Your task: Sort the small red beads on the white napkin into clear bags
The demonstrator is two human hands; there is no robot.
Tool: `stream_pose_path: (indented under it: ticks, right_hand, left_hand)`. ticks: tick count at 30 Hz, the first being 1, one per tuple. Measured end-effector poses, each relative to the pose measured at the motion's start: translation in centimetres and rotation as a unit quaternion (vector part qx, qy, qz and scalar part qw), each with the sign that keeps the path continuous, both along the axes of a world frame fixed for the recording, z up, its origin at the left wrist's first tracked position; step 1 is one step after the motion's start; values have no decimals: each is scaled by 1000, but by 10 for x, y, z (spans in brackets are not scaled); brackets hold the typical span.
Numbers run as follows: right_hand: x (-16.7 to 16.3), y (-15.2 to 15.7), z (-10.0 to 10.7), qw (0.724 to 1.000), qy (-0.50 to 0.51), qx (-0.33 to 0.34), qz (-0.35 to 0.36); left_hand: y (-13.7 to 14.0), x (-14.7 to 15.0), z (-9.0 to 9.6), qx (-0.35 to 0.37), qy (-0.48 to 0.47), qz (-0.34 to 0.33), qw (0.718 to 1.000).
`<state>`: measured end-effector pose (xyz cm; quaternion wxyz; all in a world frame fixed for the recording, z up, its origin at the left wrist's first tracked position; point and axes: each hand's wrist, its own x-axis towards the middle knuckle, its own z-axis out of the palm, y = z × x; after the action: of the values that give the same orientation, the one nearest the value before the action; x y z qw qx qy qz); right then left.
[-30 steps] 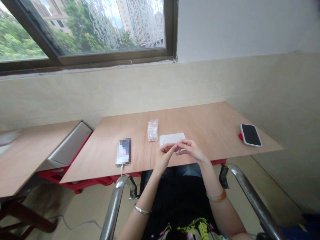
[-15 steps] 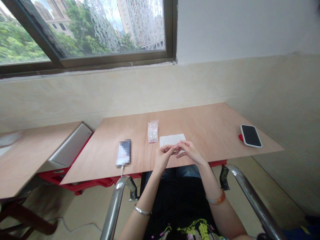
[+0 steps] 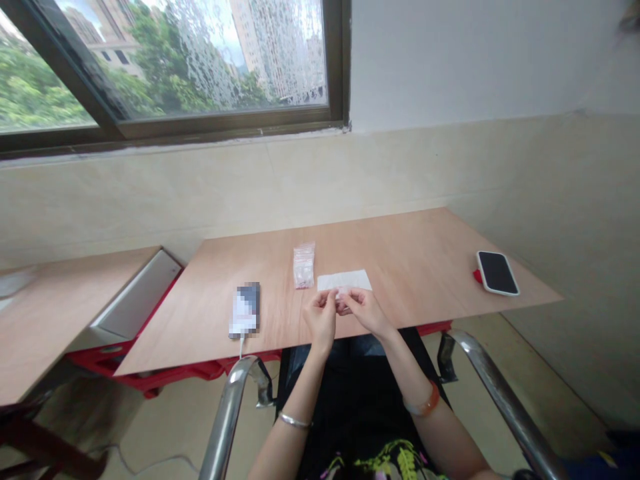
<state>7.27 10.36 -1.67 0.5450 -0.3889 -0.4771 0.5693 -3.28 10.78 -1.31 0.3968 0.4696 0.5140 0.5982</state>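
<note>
A: In the head view, where are the person's hands?

B: Both are raised just over the near edge of the wooden table (image 3: 410, 247). The left hand (image 3: 320, 319) and the right hand (image 3: 367, 312) meet at the fingertips, each pinching a small pale item (image 3: 342, 298) between them. It is too small and blurred to tell what it is.

A: And where does that item sit against the rest?

B: It hangs between the two hands, right in front of a white paper sheet (image 3: 345, 280) lying flat on the table; whether it touches the sheet cannot be told. Just left of the sheet lies a small clear plastic bag (image 3: 304, 265).

A: What else lies around?

B: Further left, a phone with a blurred screen (image 3: 245, 310) rests near the table edge, a white cable (image 3: 241, 345) hanging from its near end. Well apart on the right, a dark-screened phone in a white case (image 3: 497, 273) lies by the table corner, a small red thing (image 3: 477, 274) touching its left side.

A: Anything between the camera and the hands?

B: Only the chrome chair arms (image 3: 227, 413), flanking the person's forearms without covering the hands. A silver bangle (image 3: 294, 420) circles the left wrist, an orange bangle (image 3: 424, 404) the right.
</note>
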Motion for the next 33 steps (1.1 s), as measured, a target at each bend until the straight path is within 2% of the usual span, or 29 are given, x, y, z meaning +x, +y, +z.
stream_pose_path:
  ticks: [2, 8, 13, 16, 19, 23, 25, 27, 30, 33]
  right_hand:
    - [-3, -2, -3, 1000, 0, -12, 5]
    - [-2, -2, -7, 993, 45, -98, -54]
    - [1, -3, -7, 992, 29, -94, -78]
    - [-1, -6, -7, 993, 17, -87, -78]
    - [-2, -10, -9, 990, 30, -119, -71]
    - [-2, -8, -12, 956, 173, -212, -109]
    - [0, -3, -15, 932, 264, -237, -75]
    - [4, 4, -19, 905, 345, -247, -8]
    - [10, 15, -28, 877, 409, -250, 42]
    - [14, 22, -34, 882, 398, -249, 33]
  left_hand:
    - [2, -4, -2, 1, 13, 13, 1000]
    - [1, -12, -3, 37, 130, -59, 989]
    - [0, -12, -2, 41, 316, -118, 940]
    - [5, -14, -5, 29, 355, -168, 919]
    - [12, -20, -10, 31, 374, -179, 909]
    - [14, -26, -7, 68, 430, -163, 885]
    - [13, -26, -3, 90, 452, -171, 871]
    - [12, -24, 1, 117, 460, -190, 860]
    - [8, -20, 5, 148, 428, -195, 870]
    - [1, -16, 6, 160, 330, -154, 918]
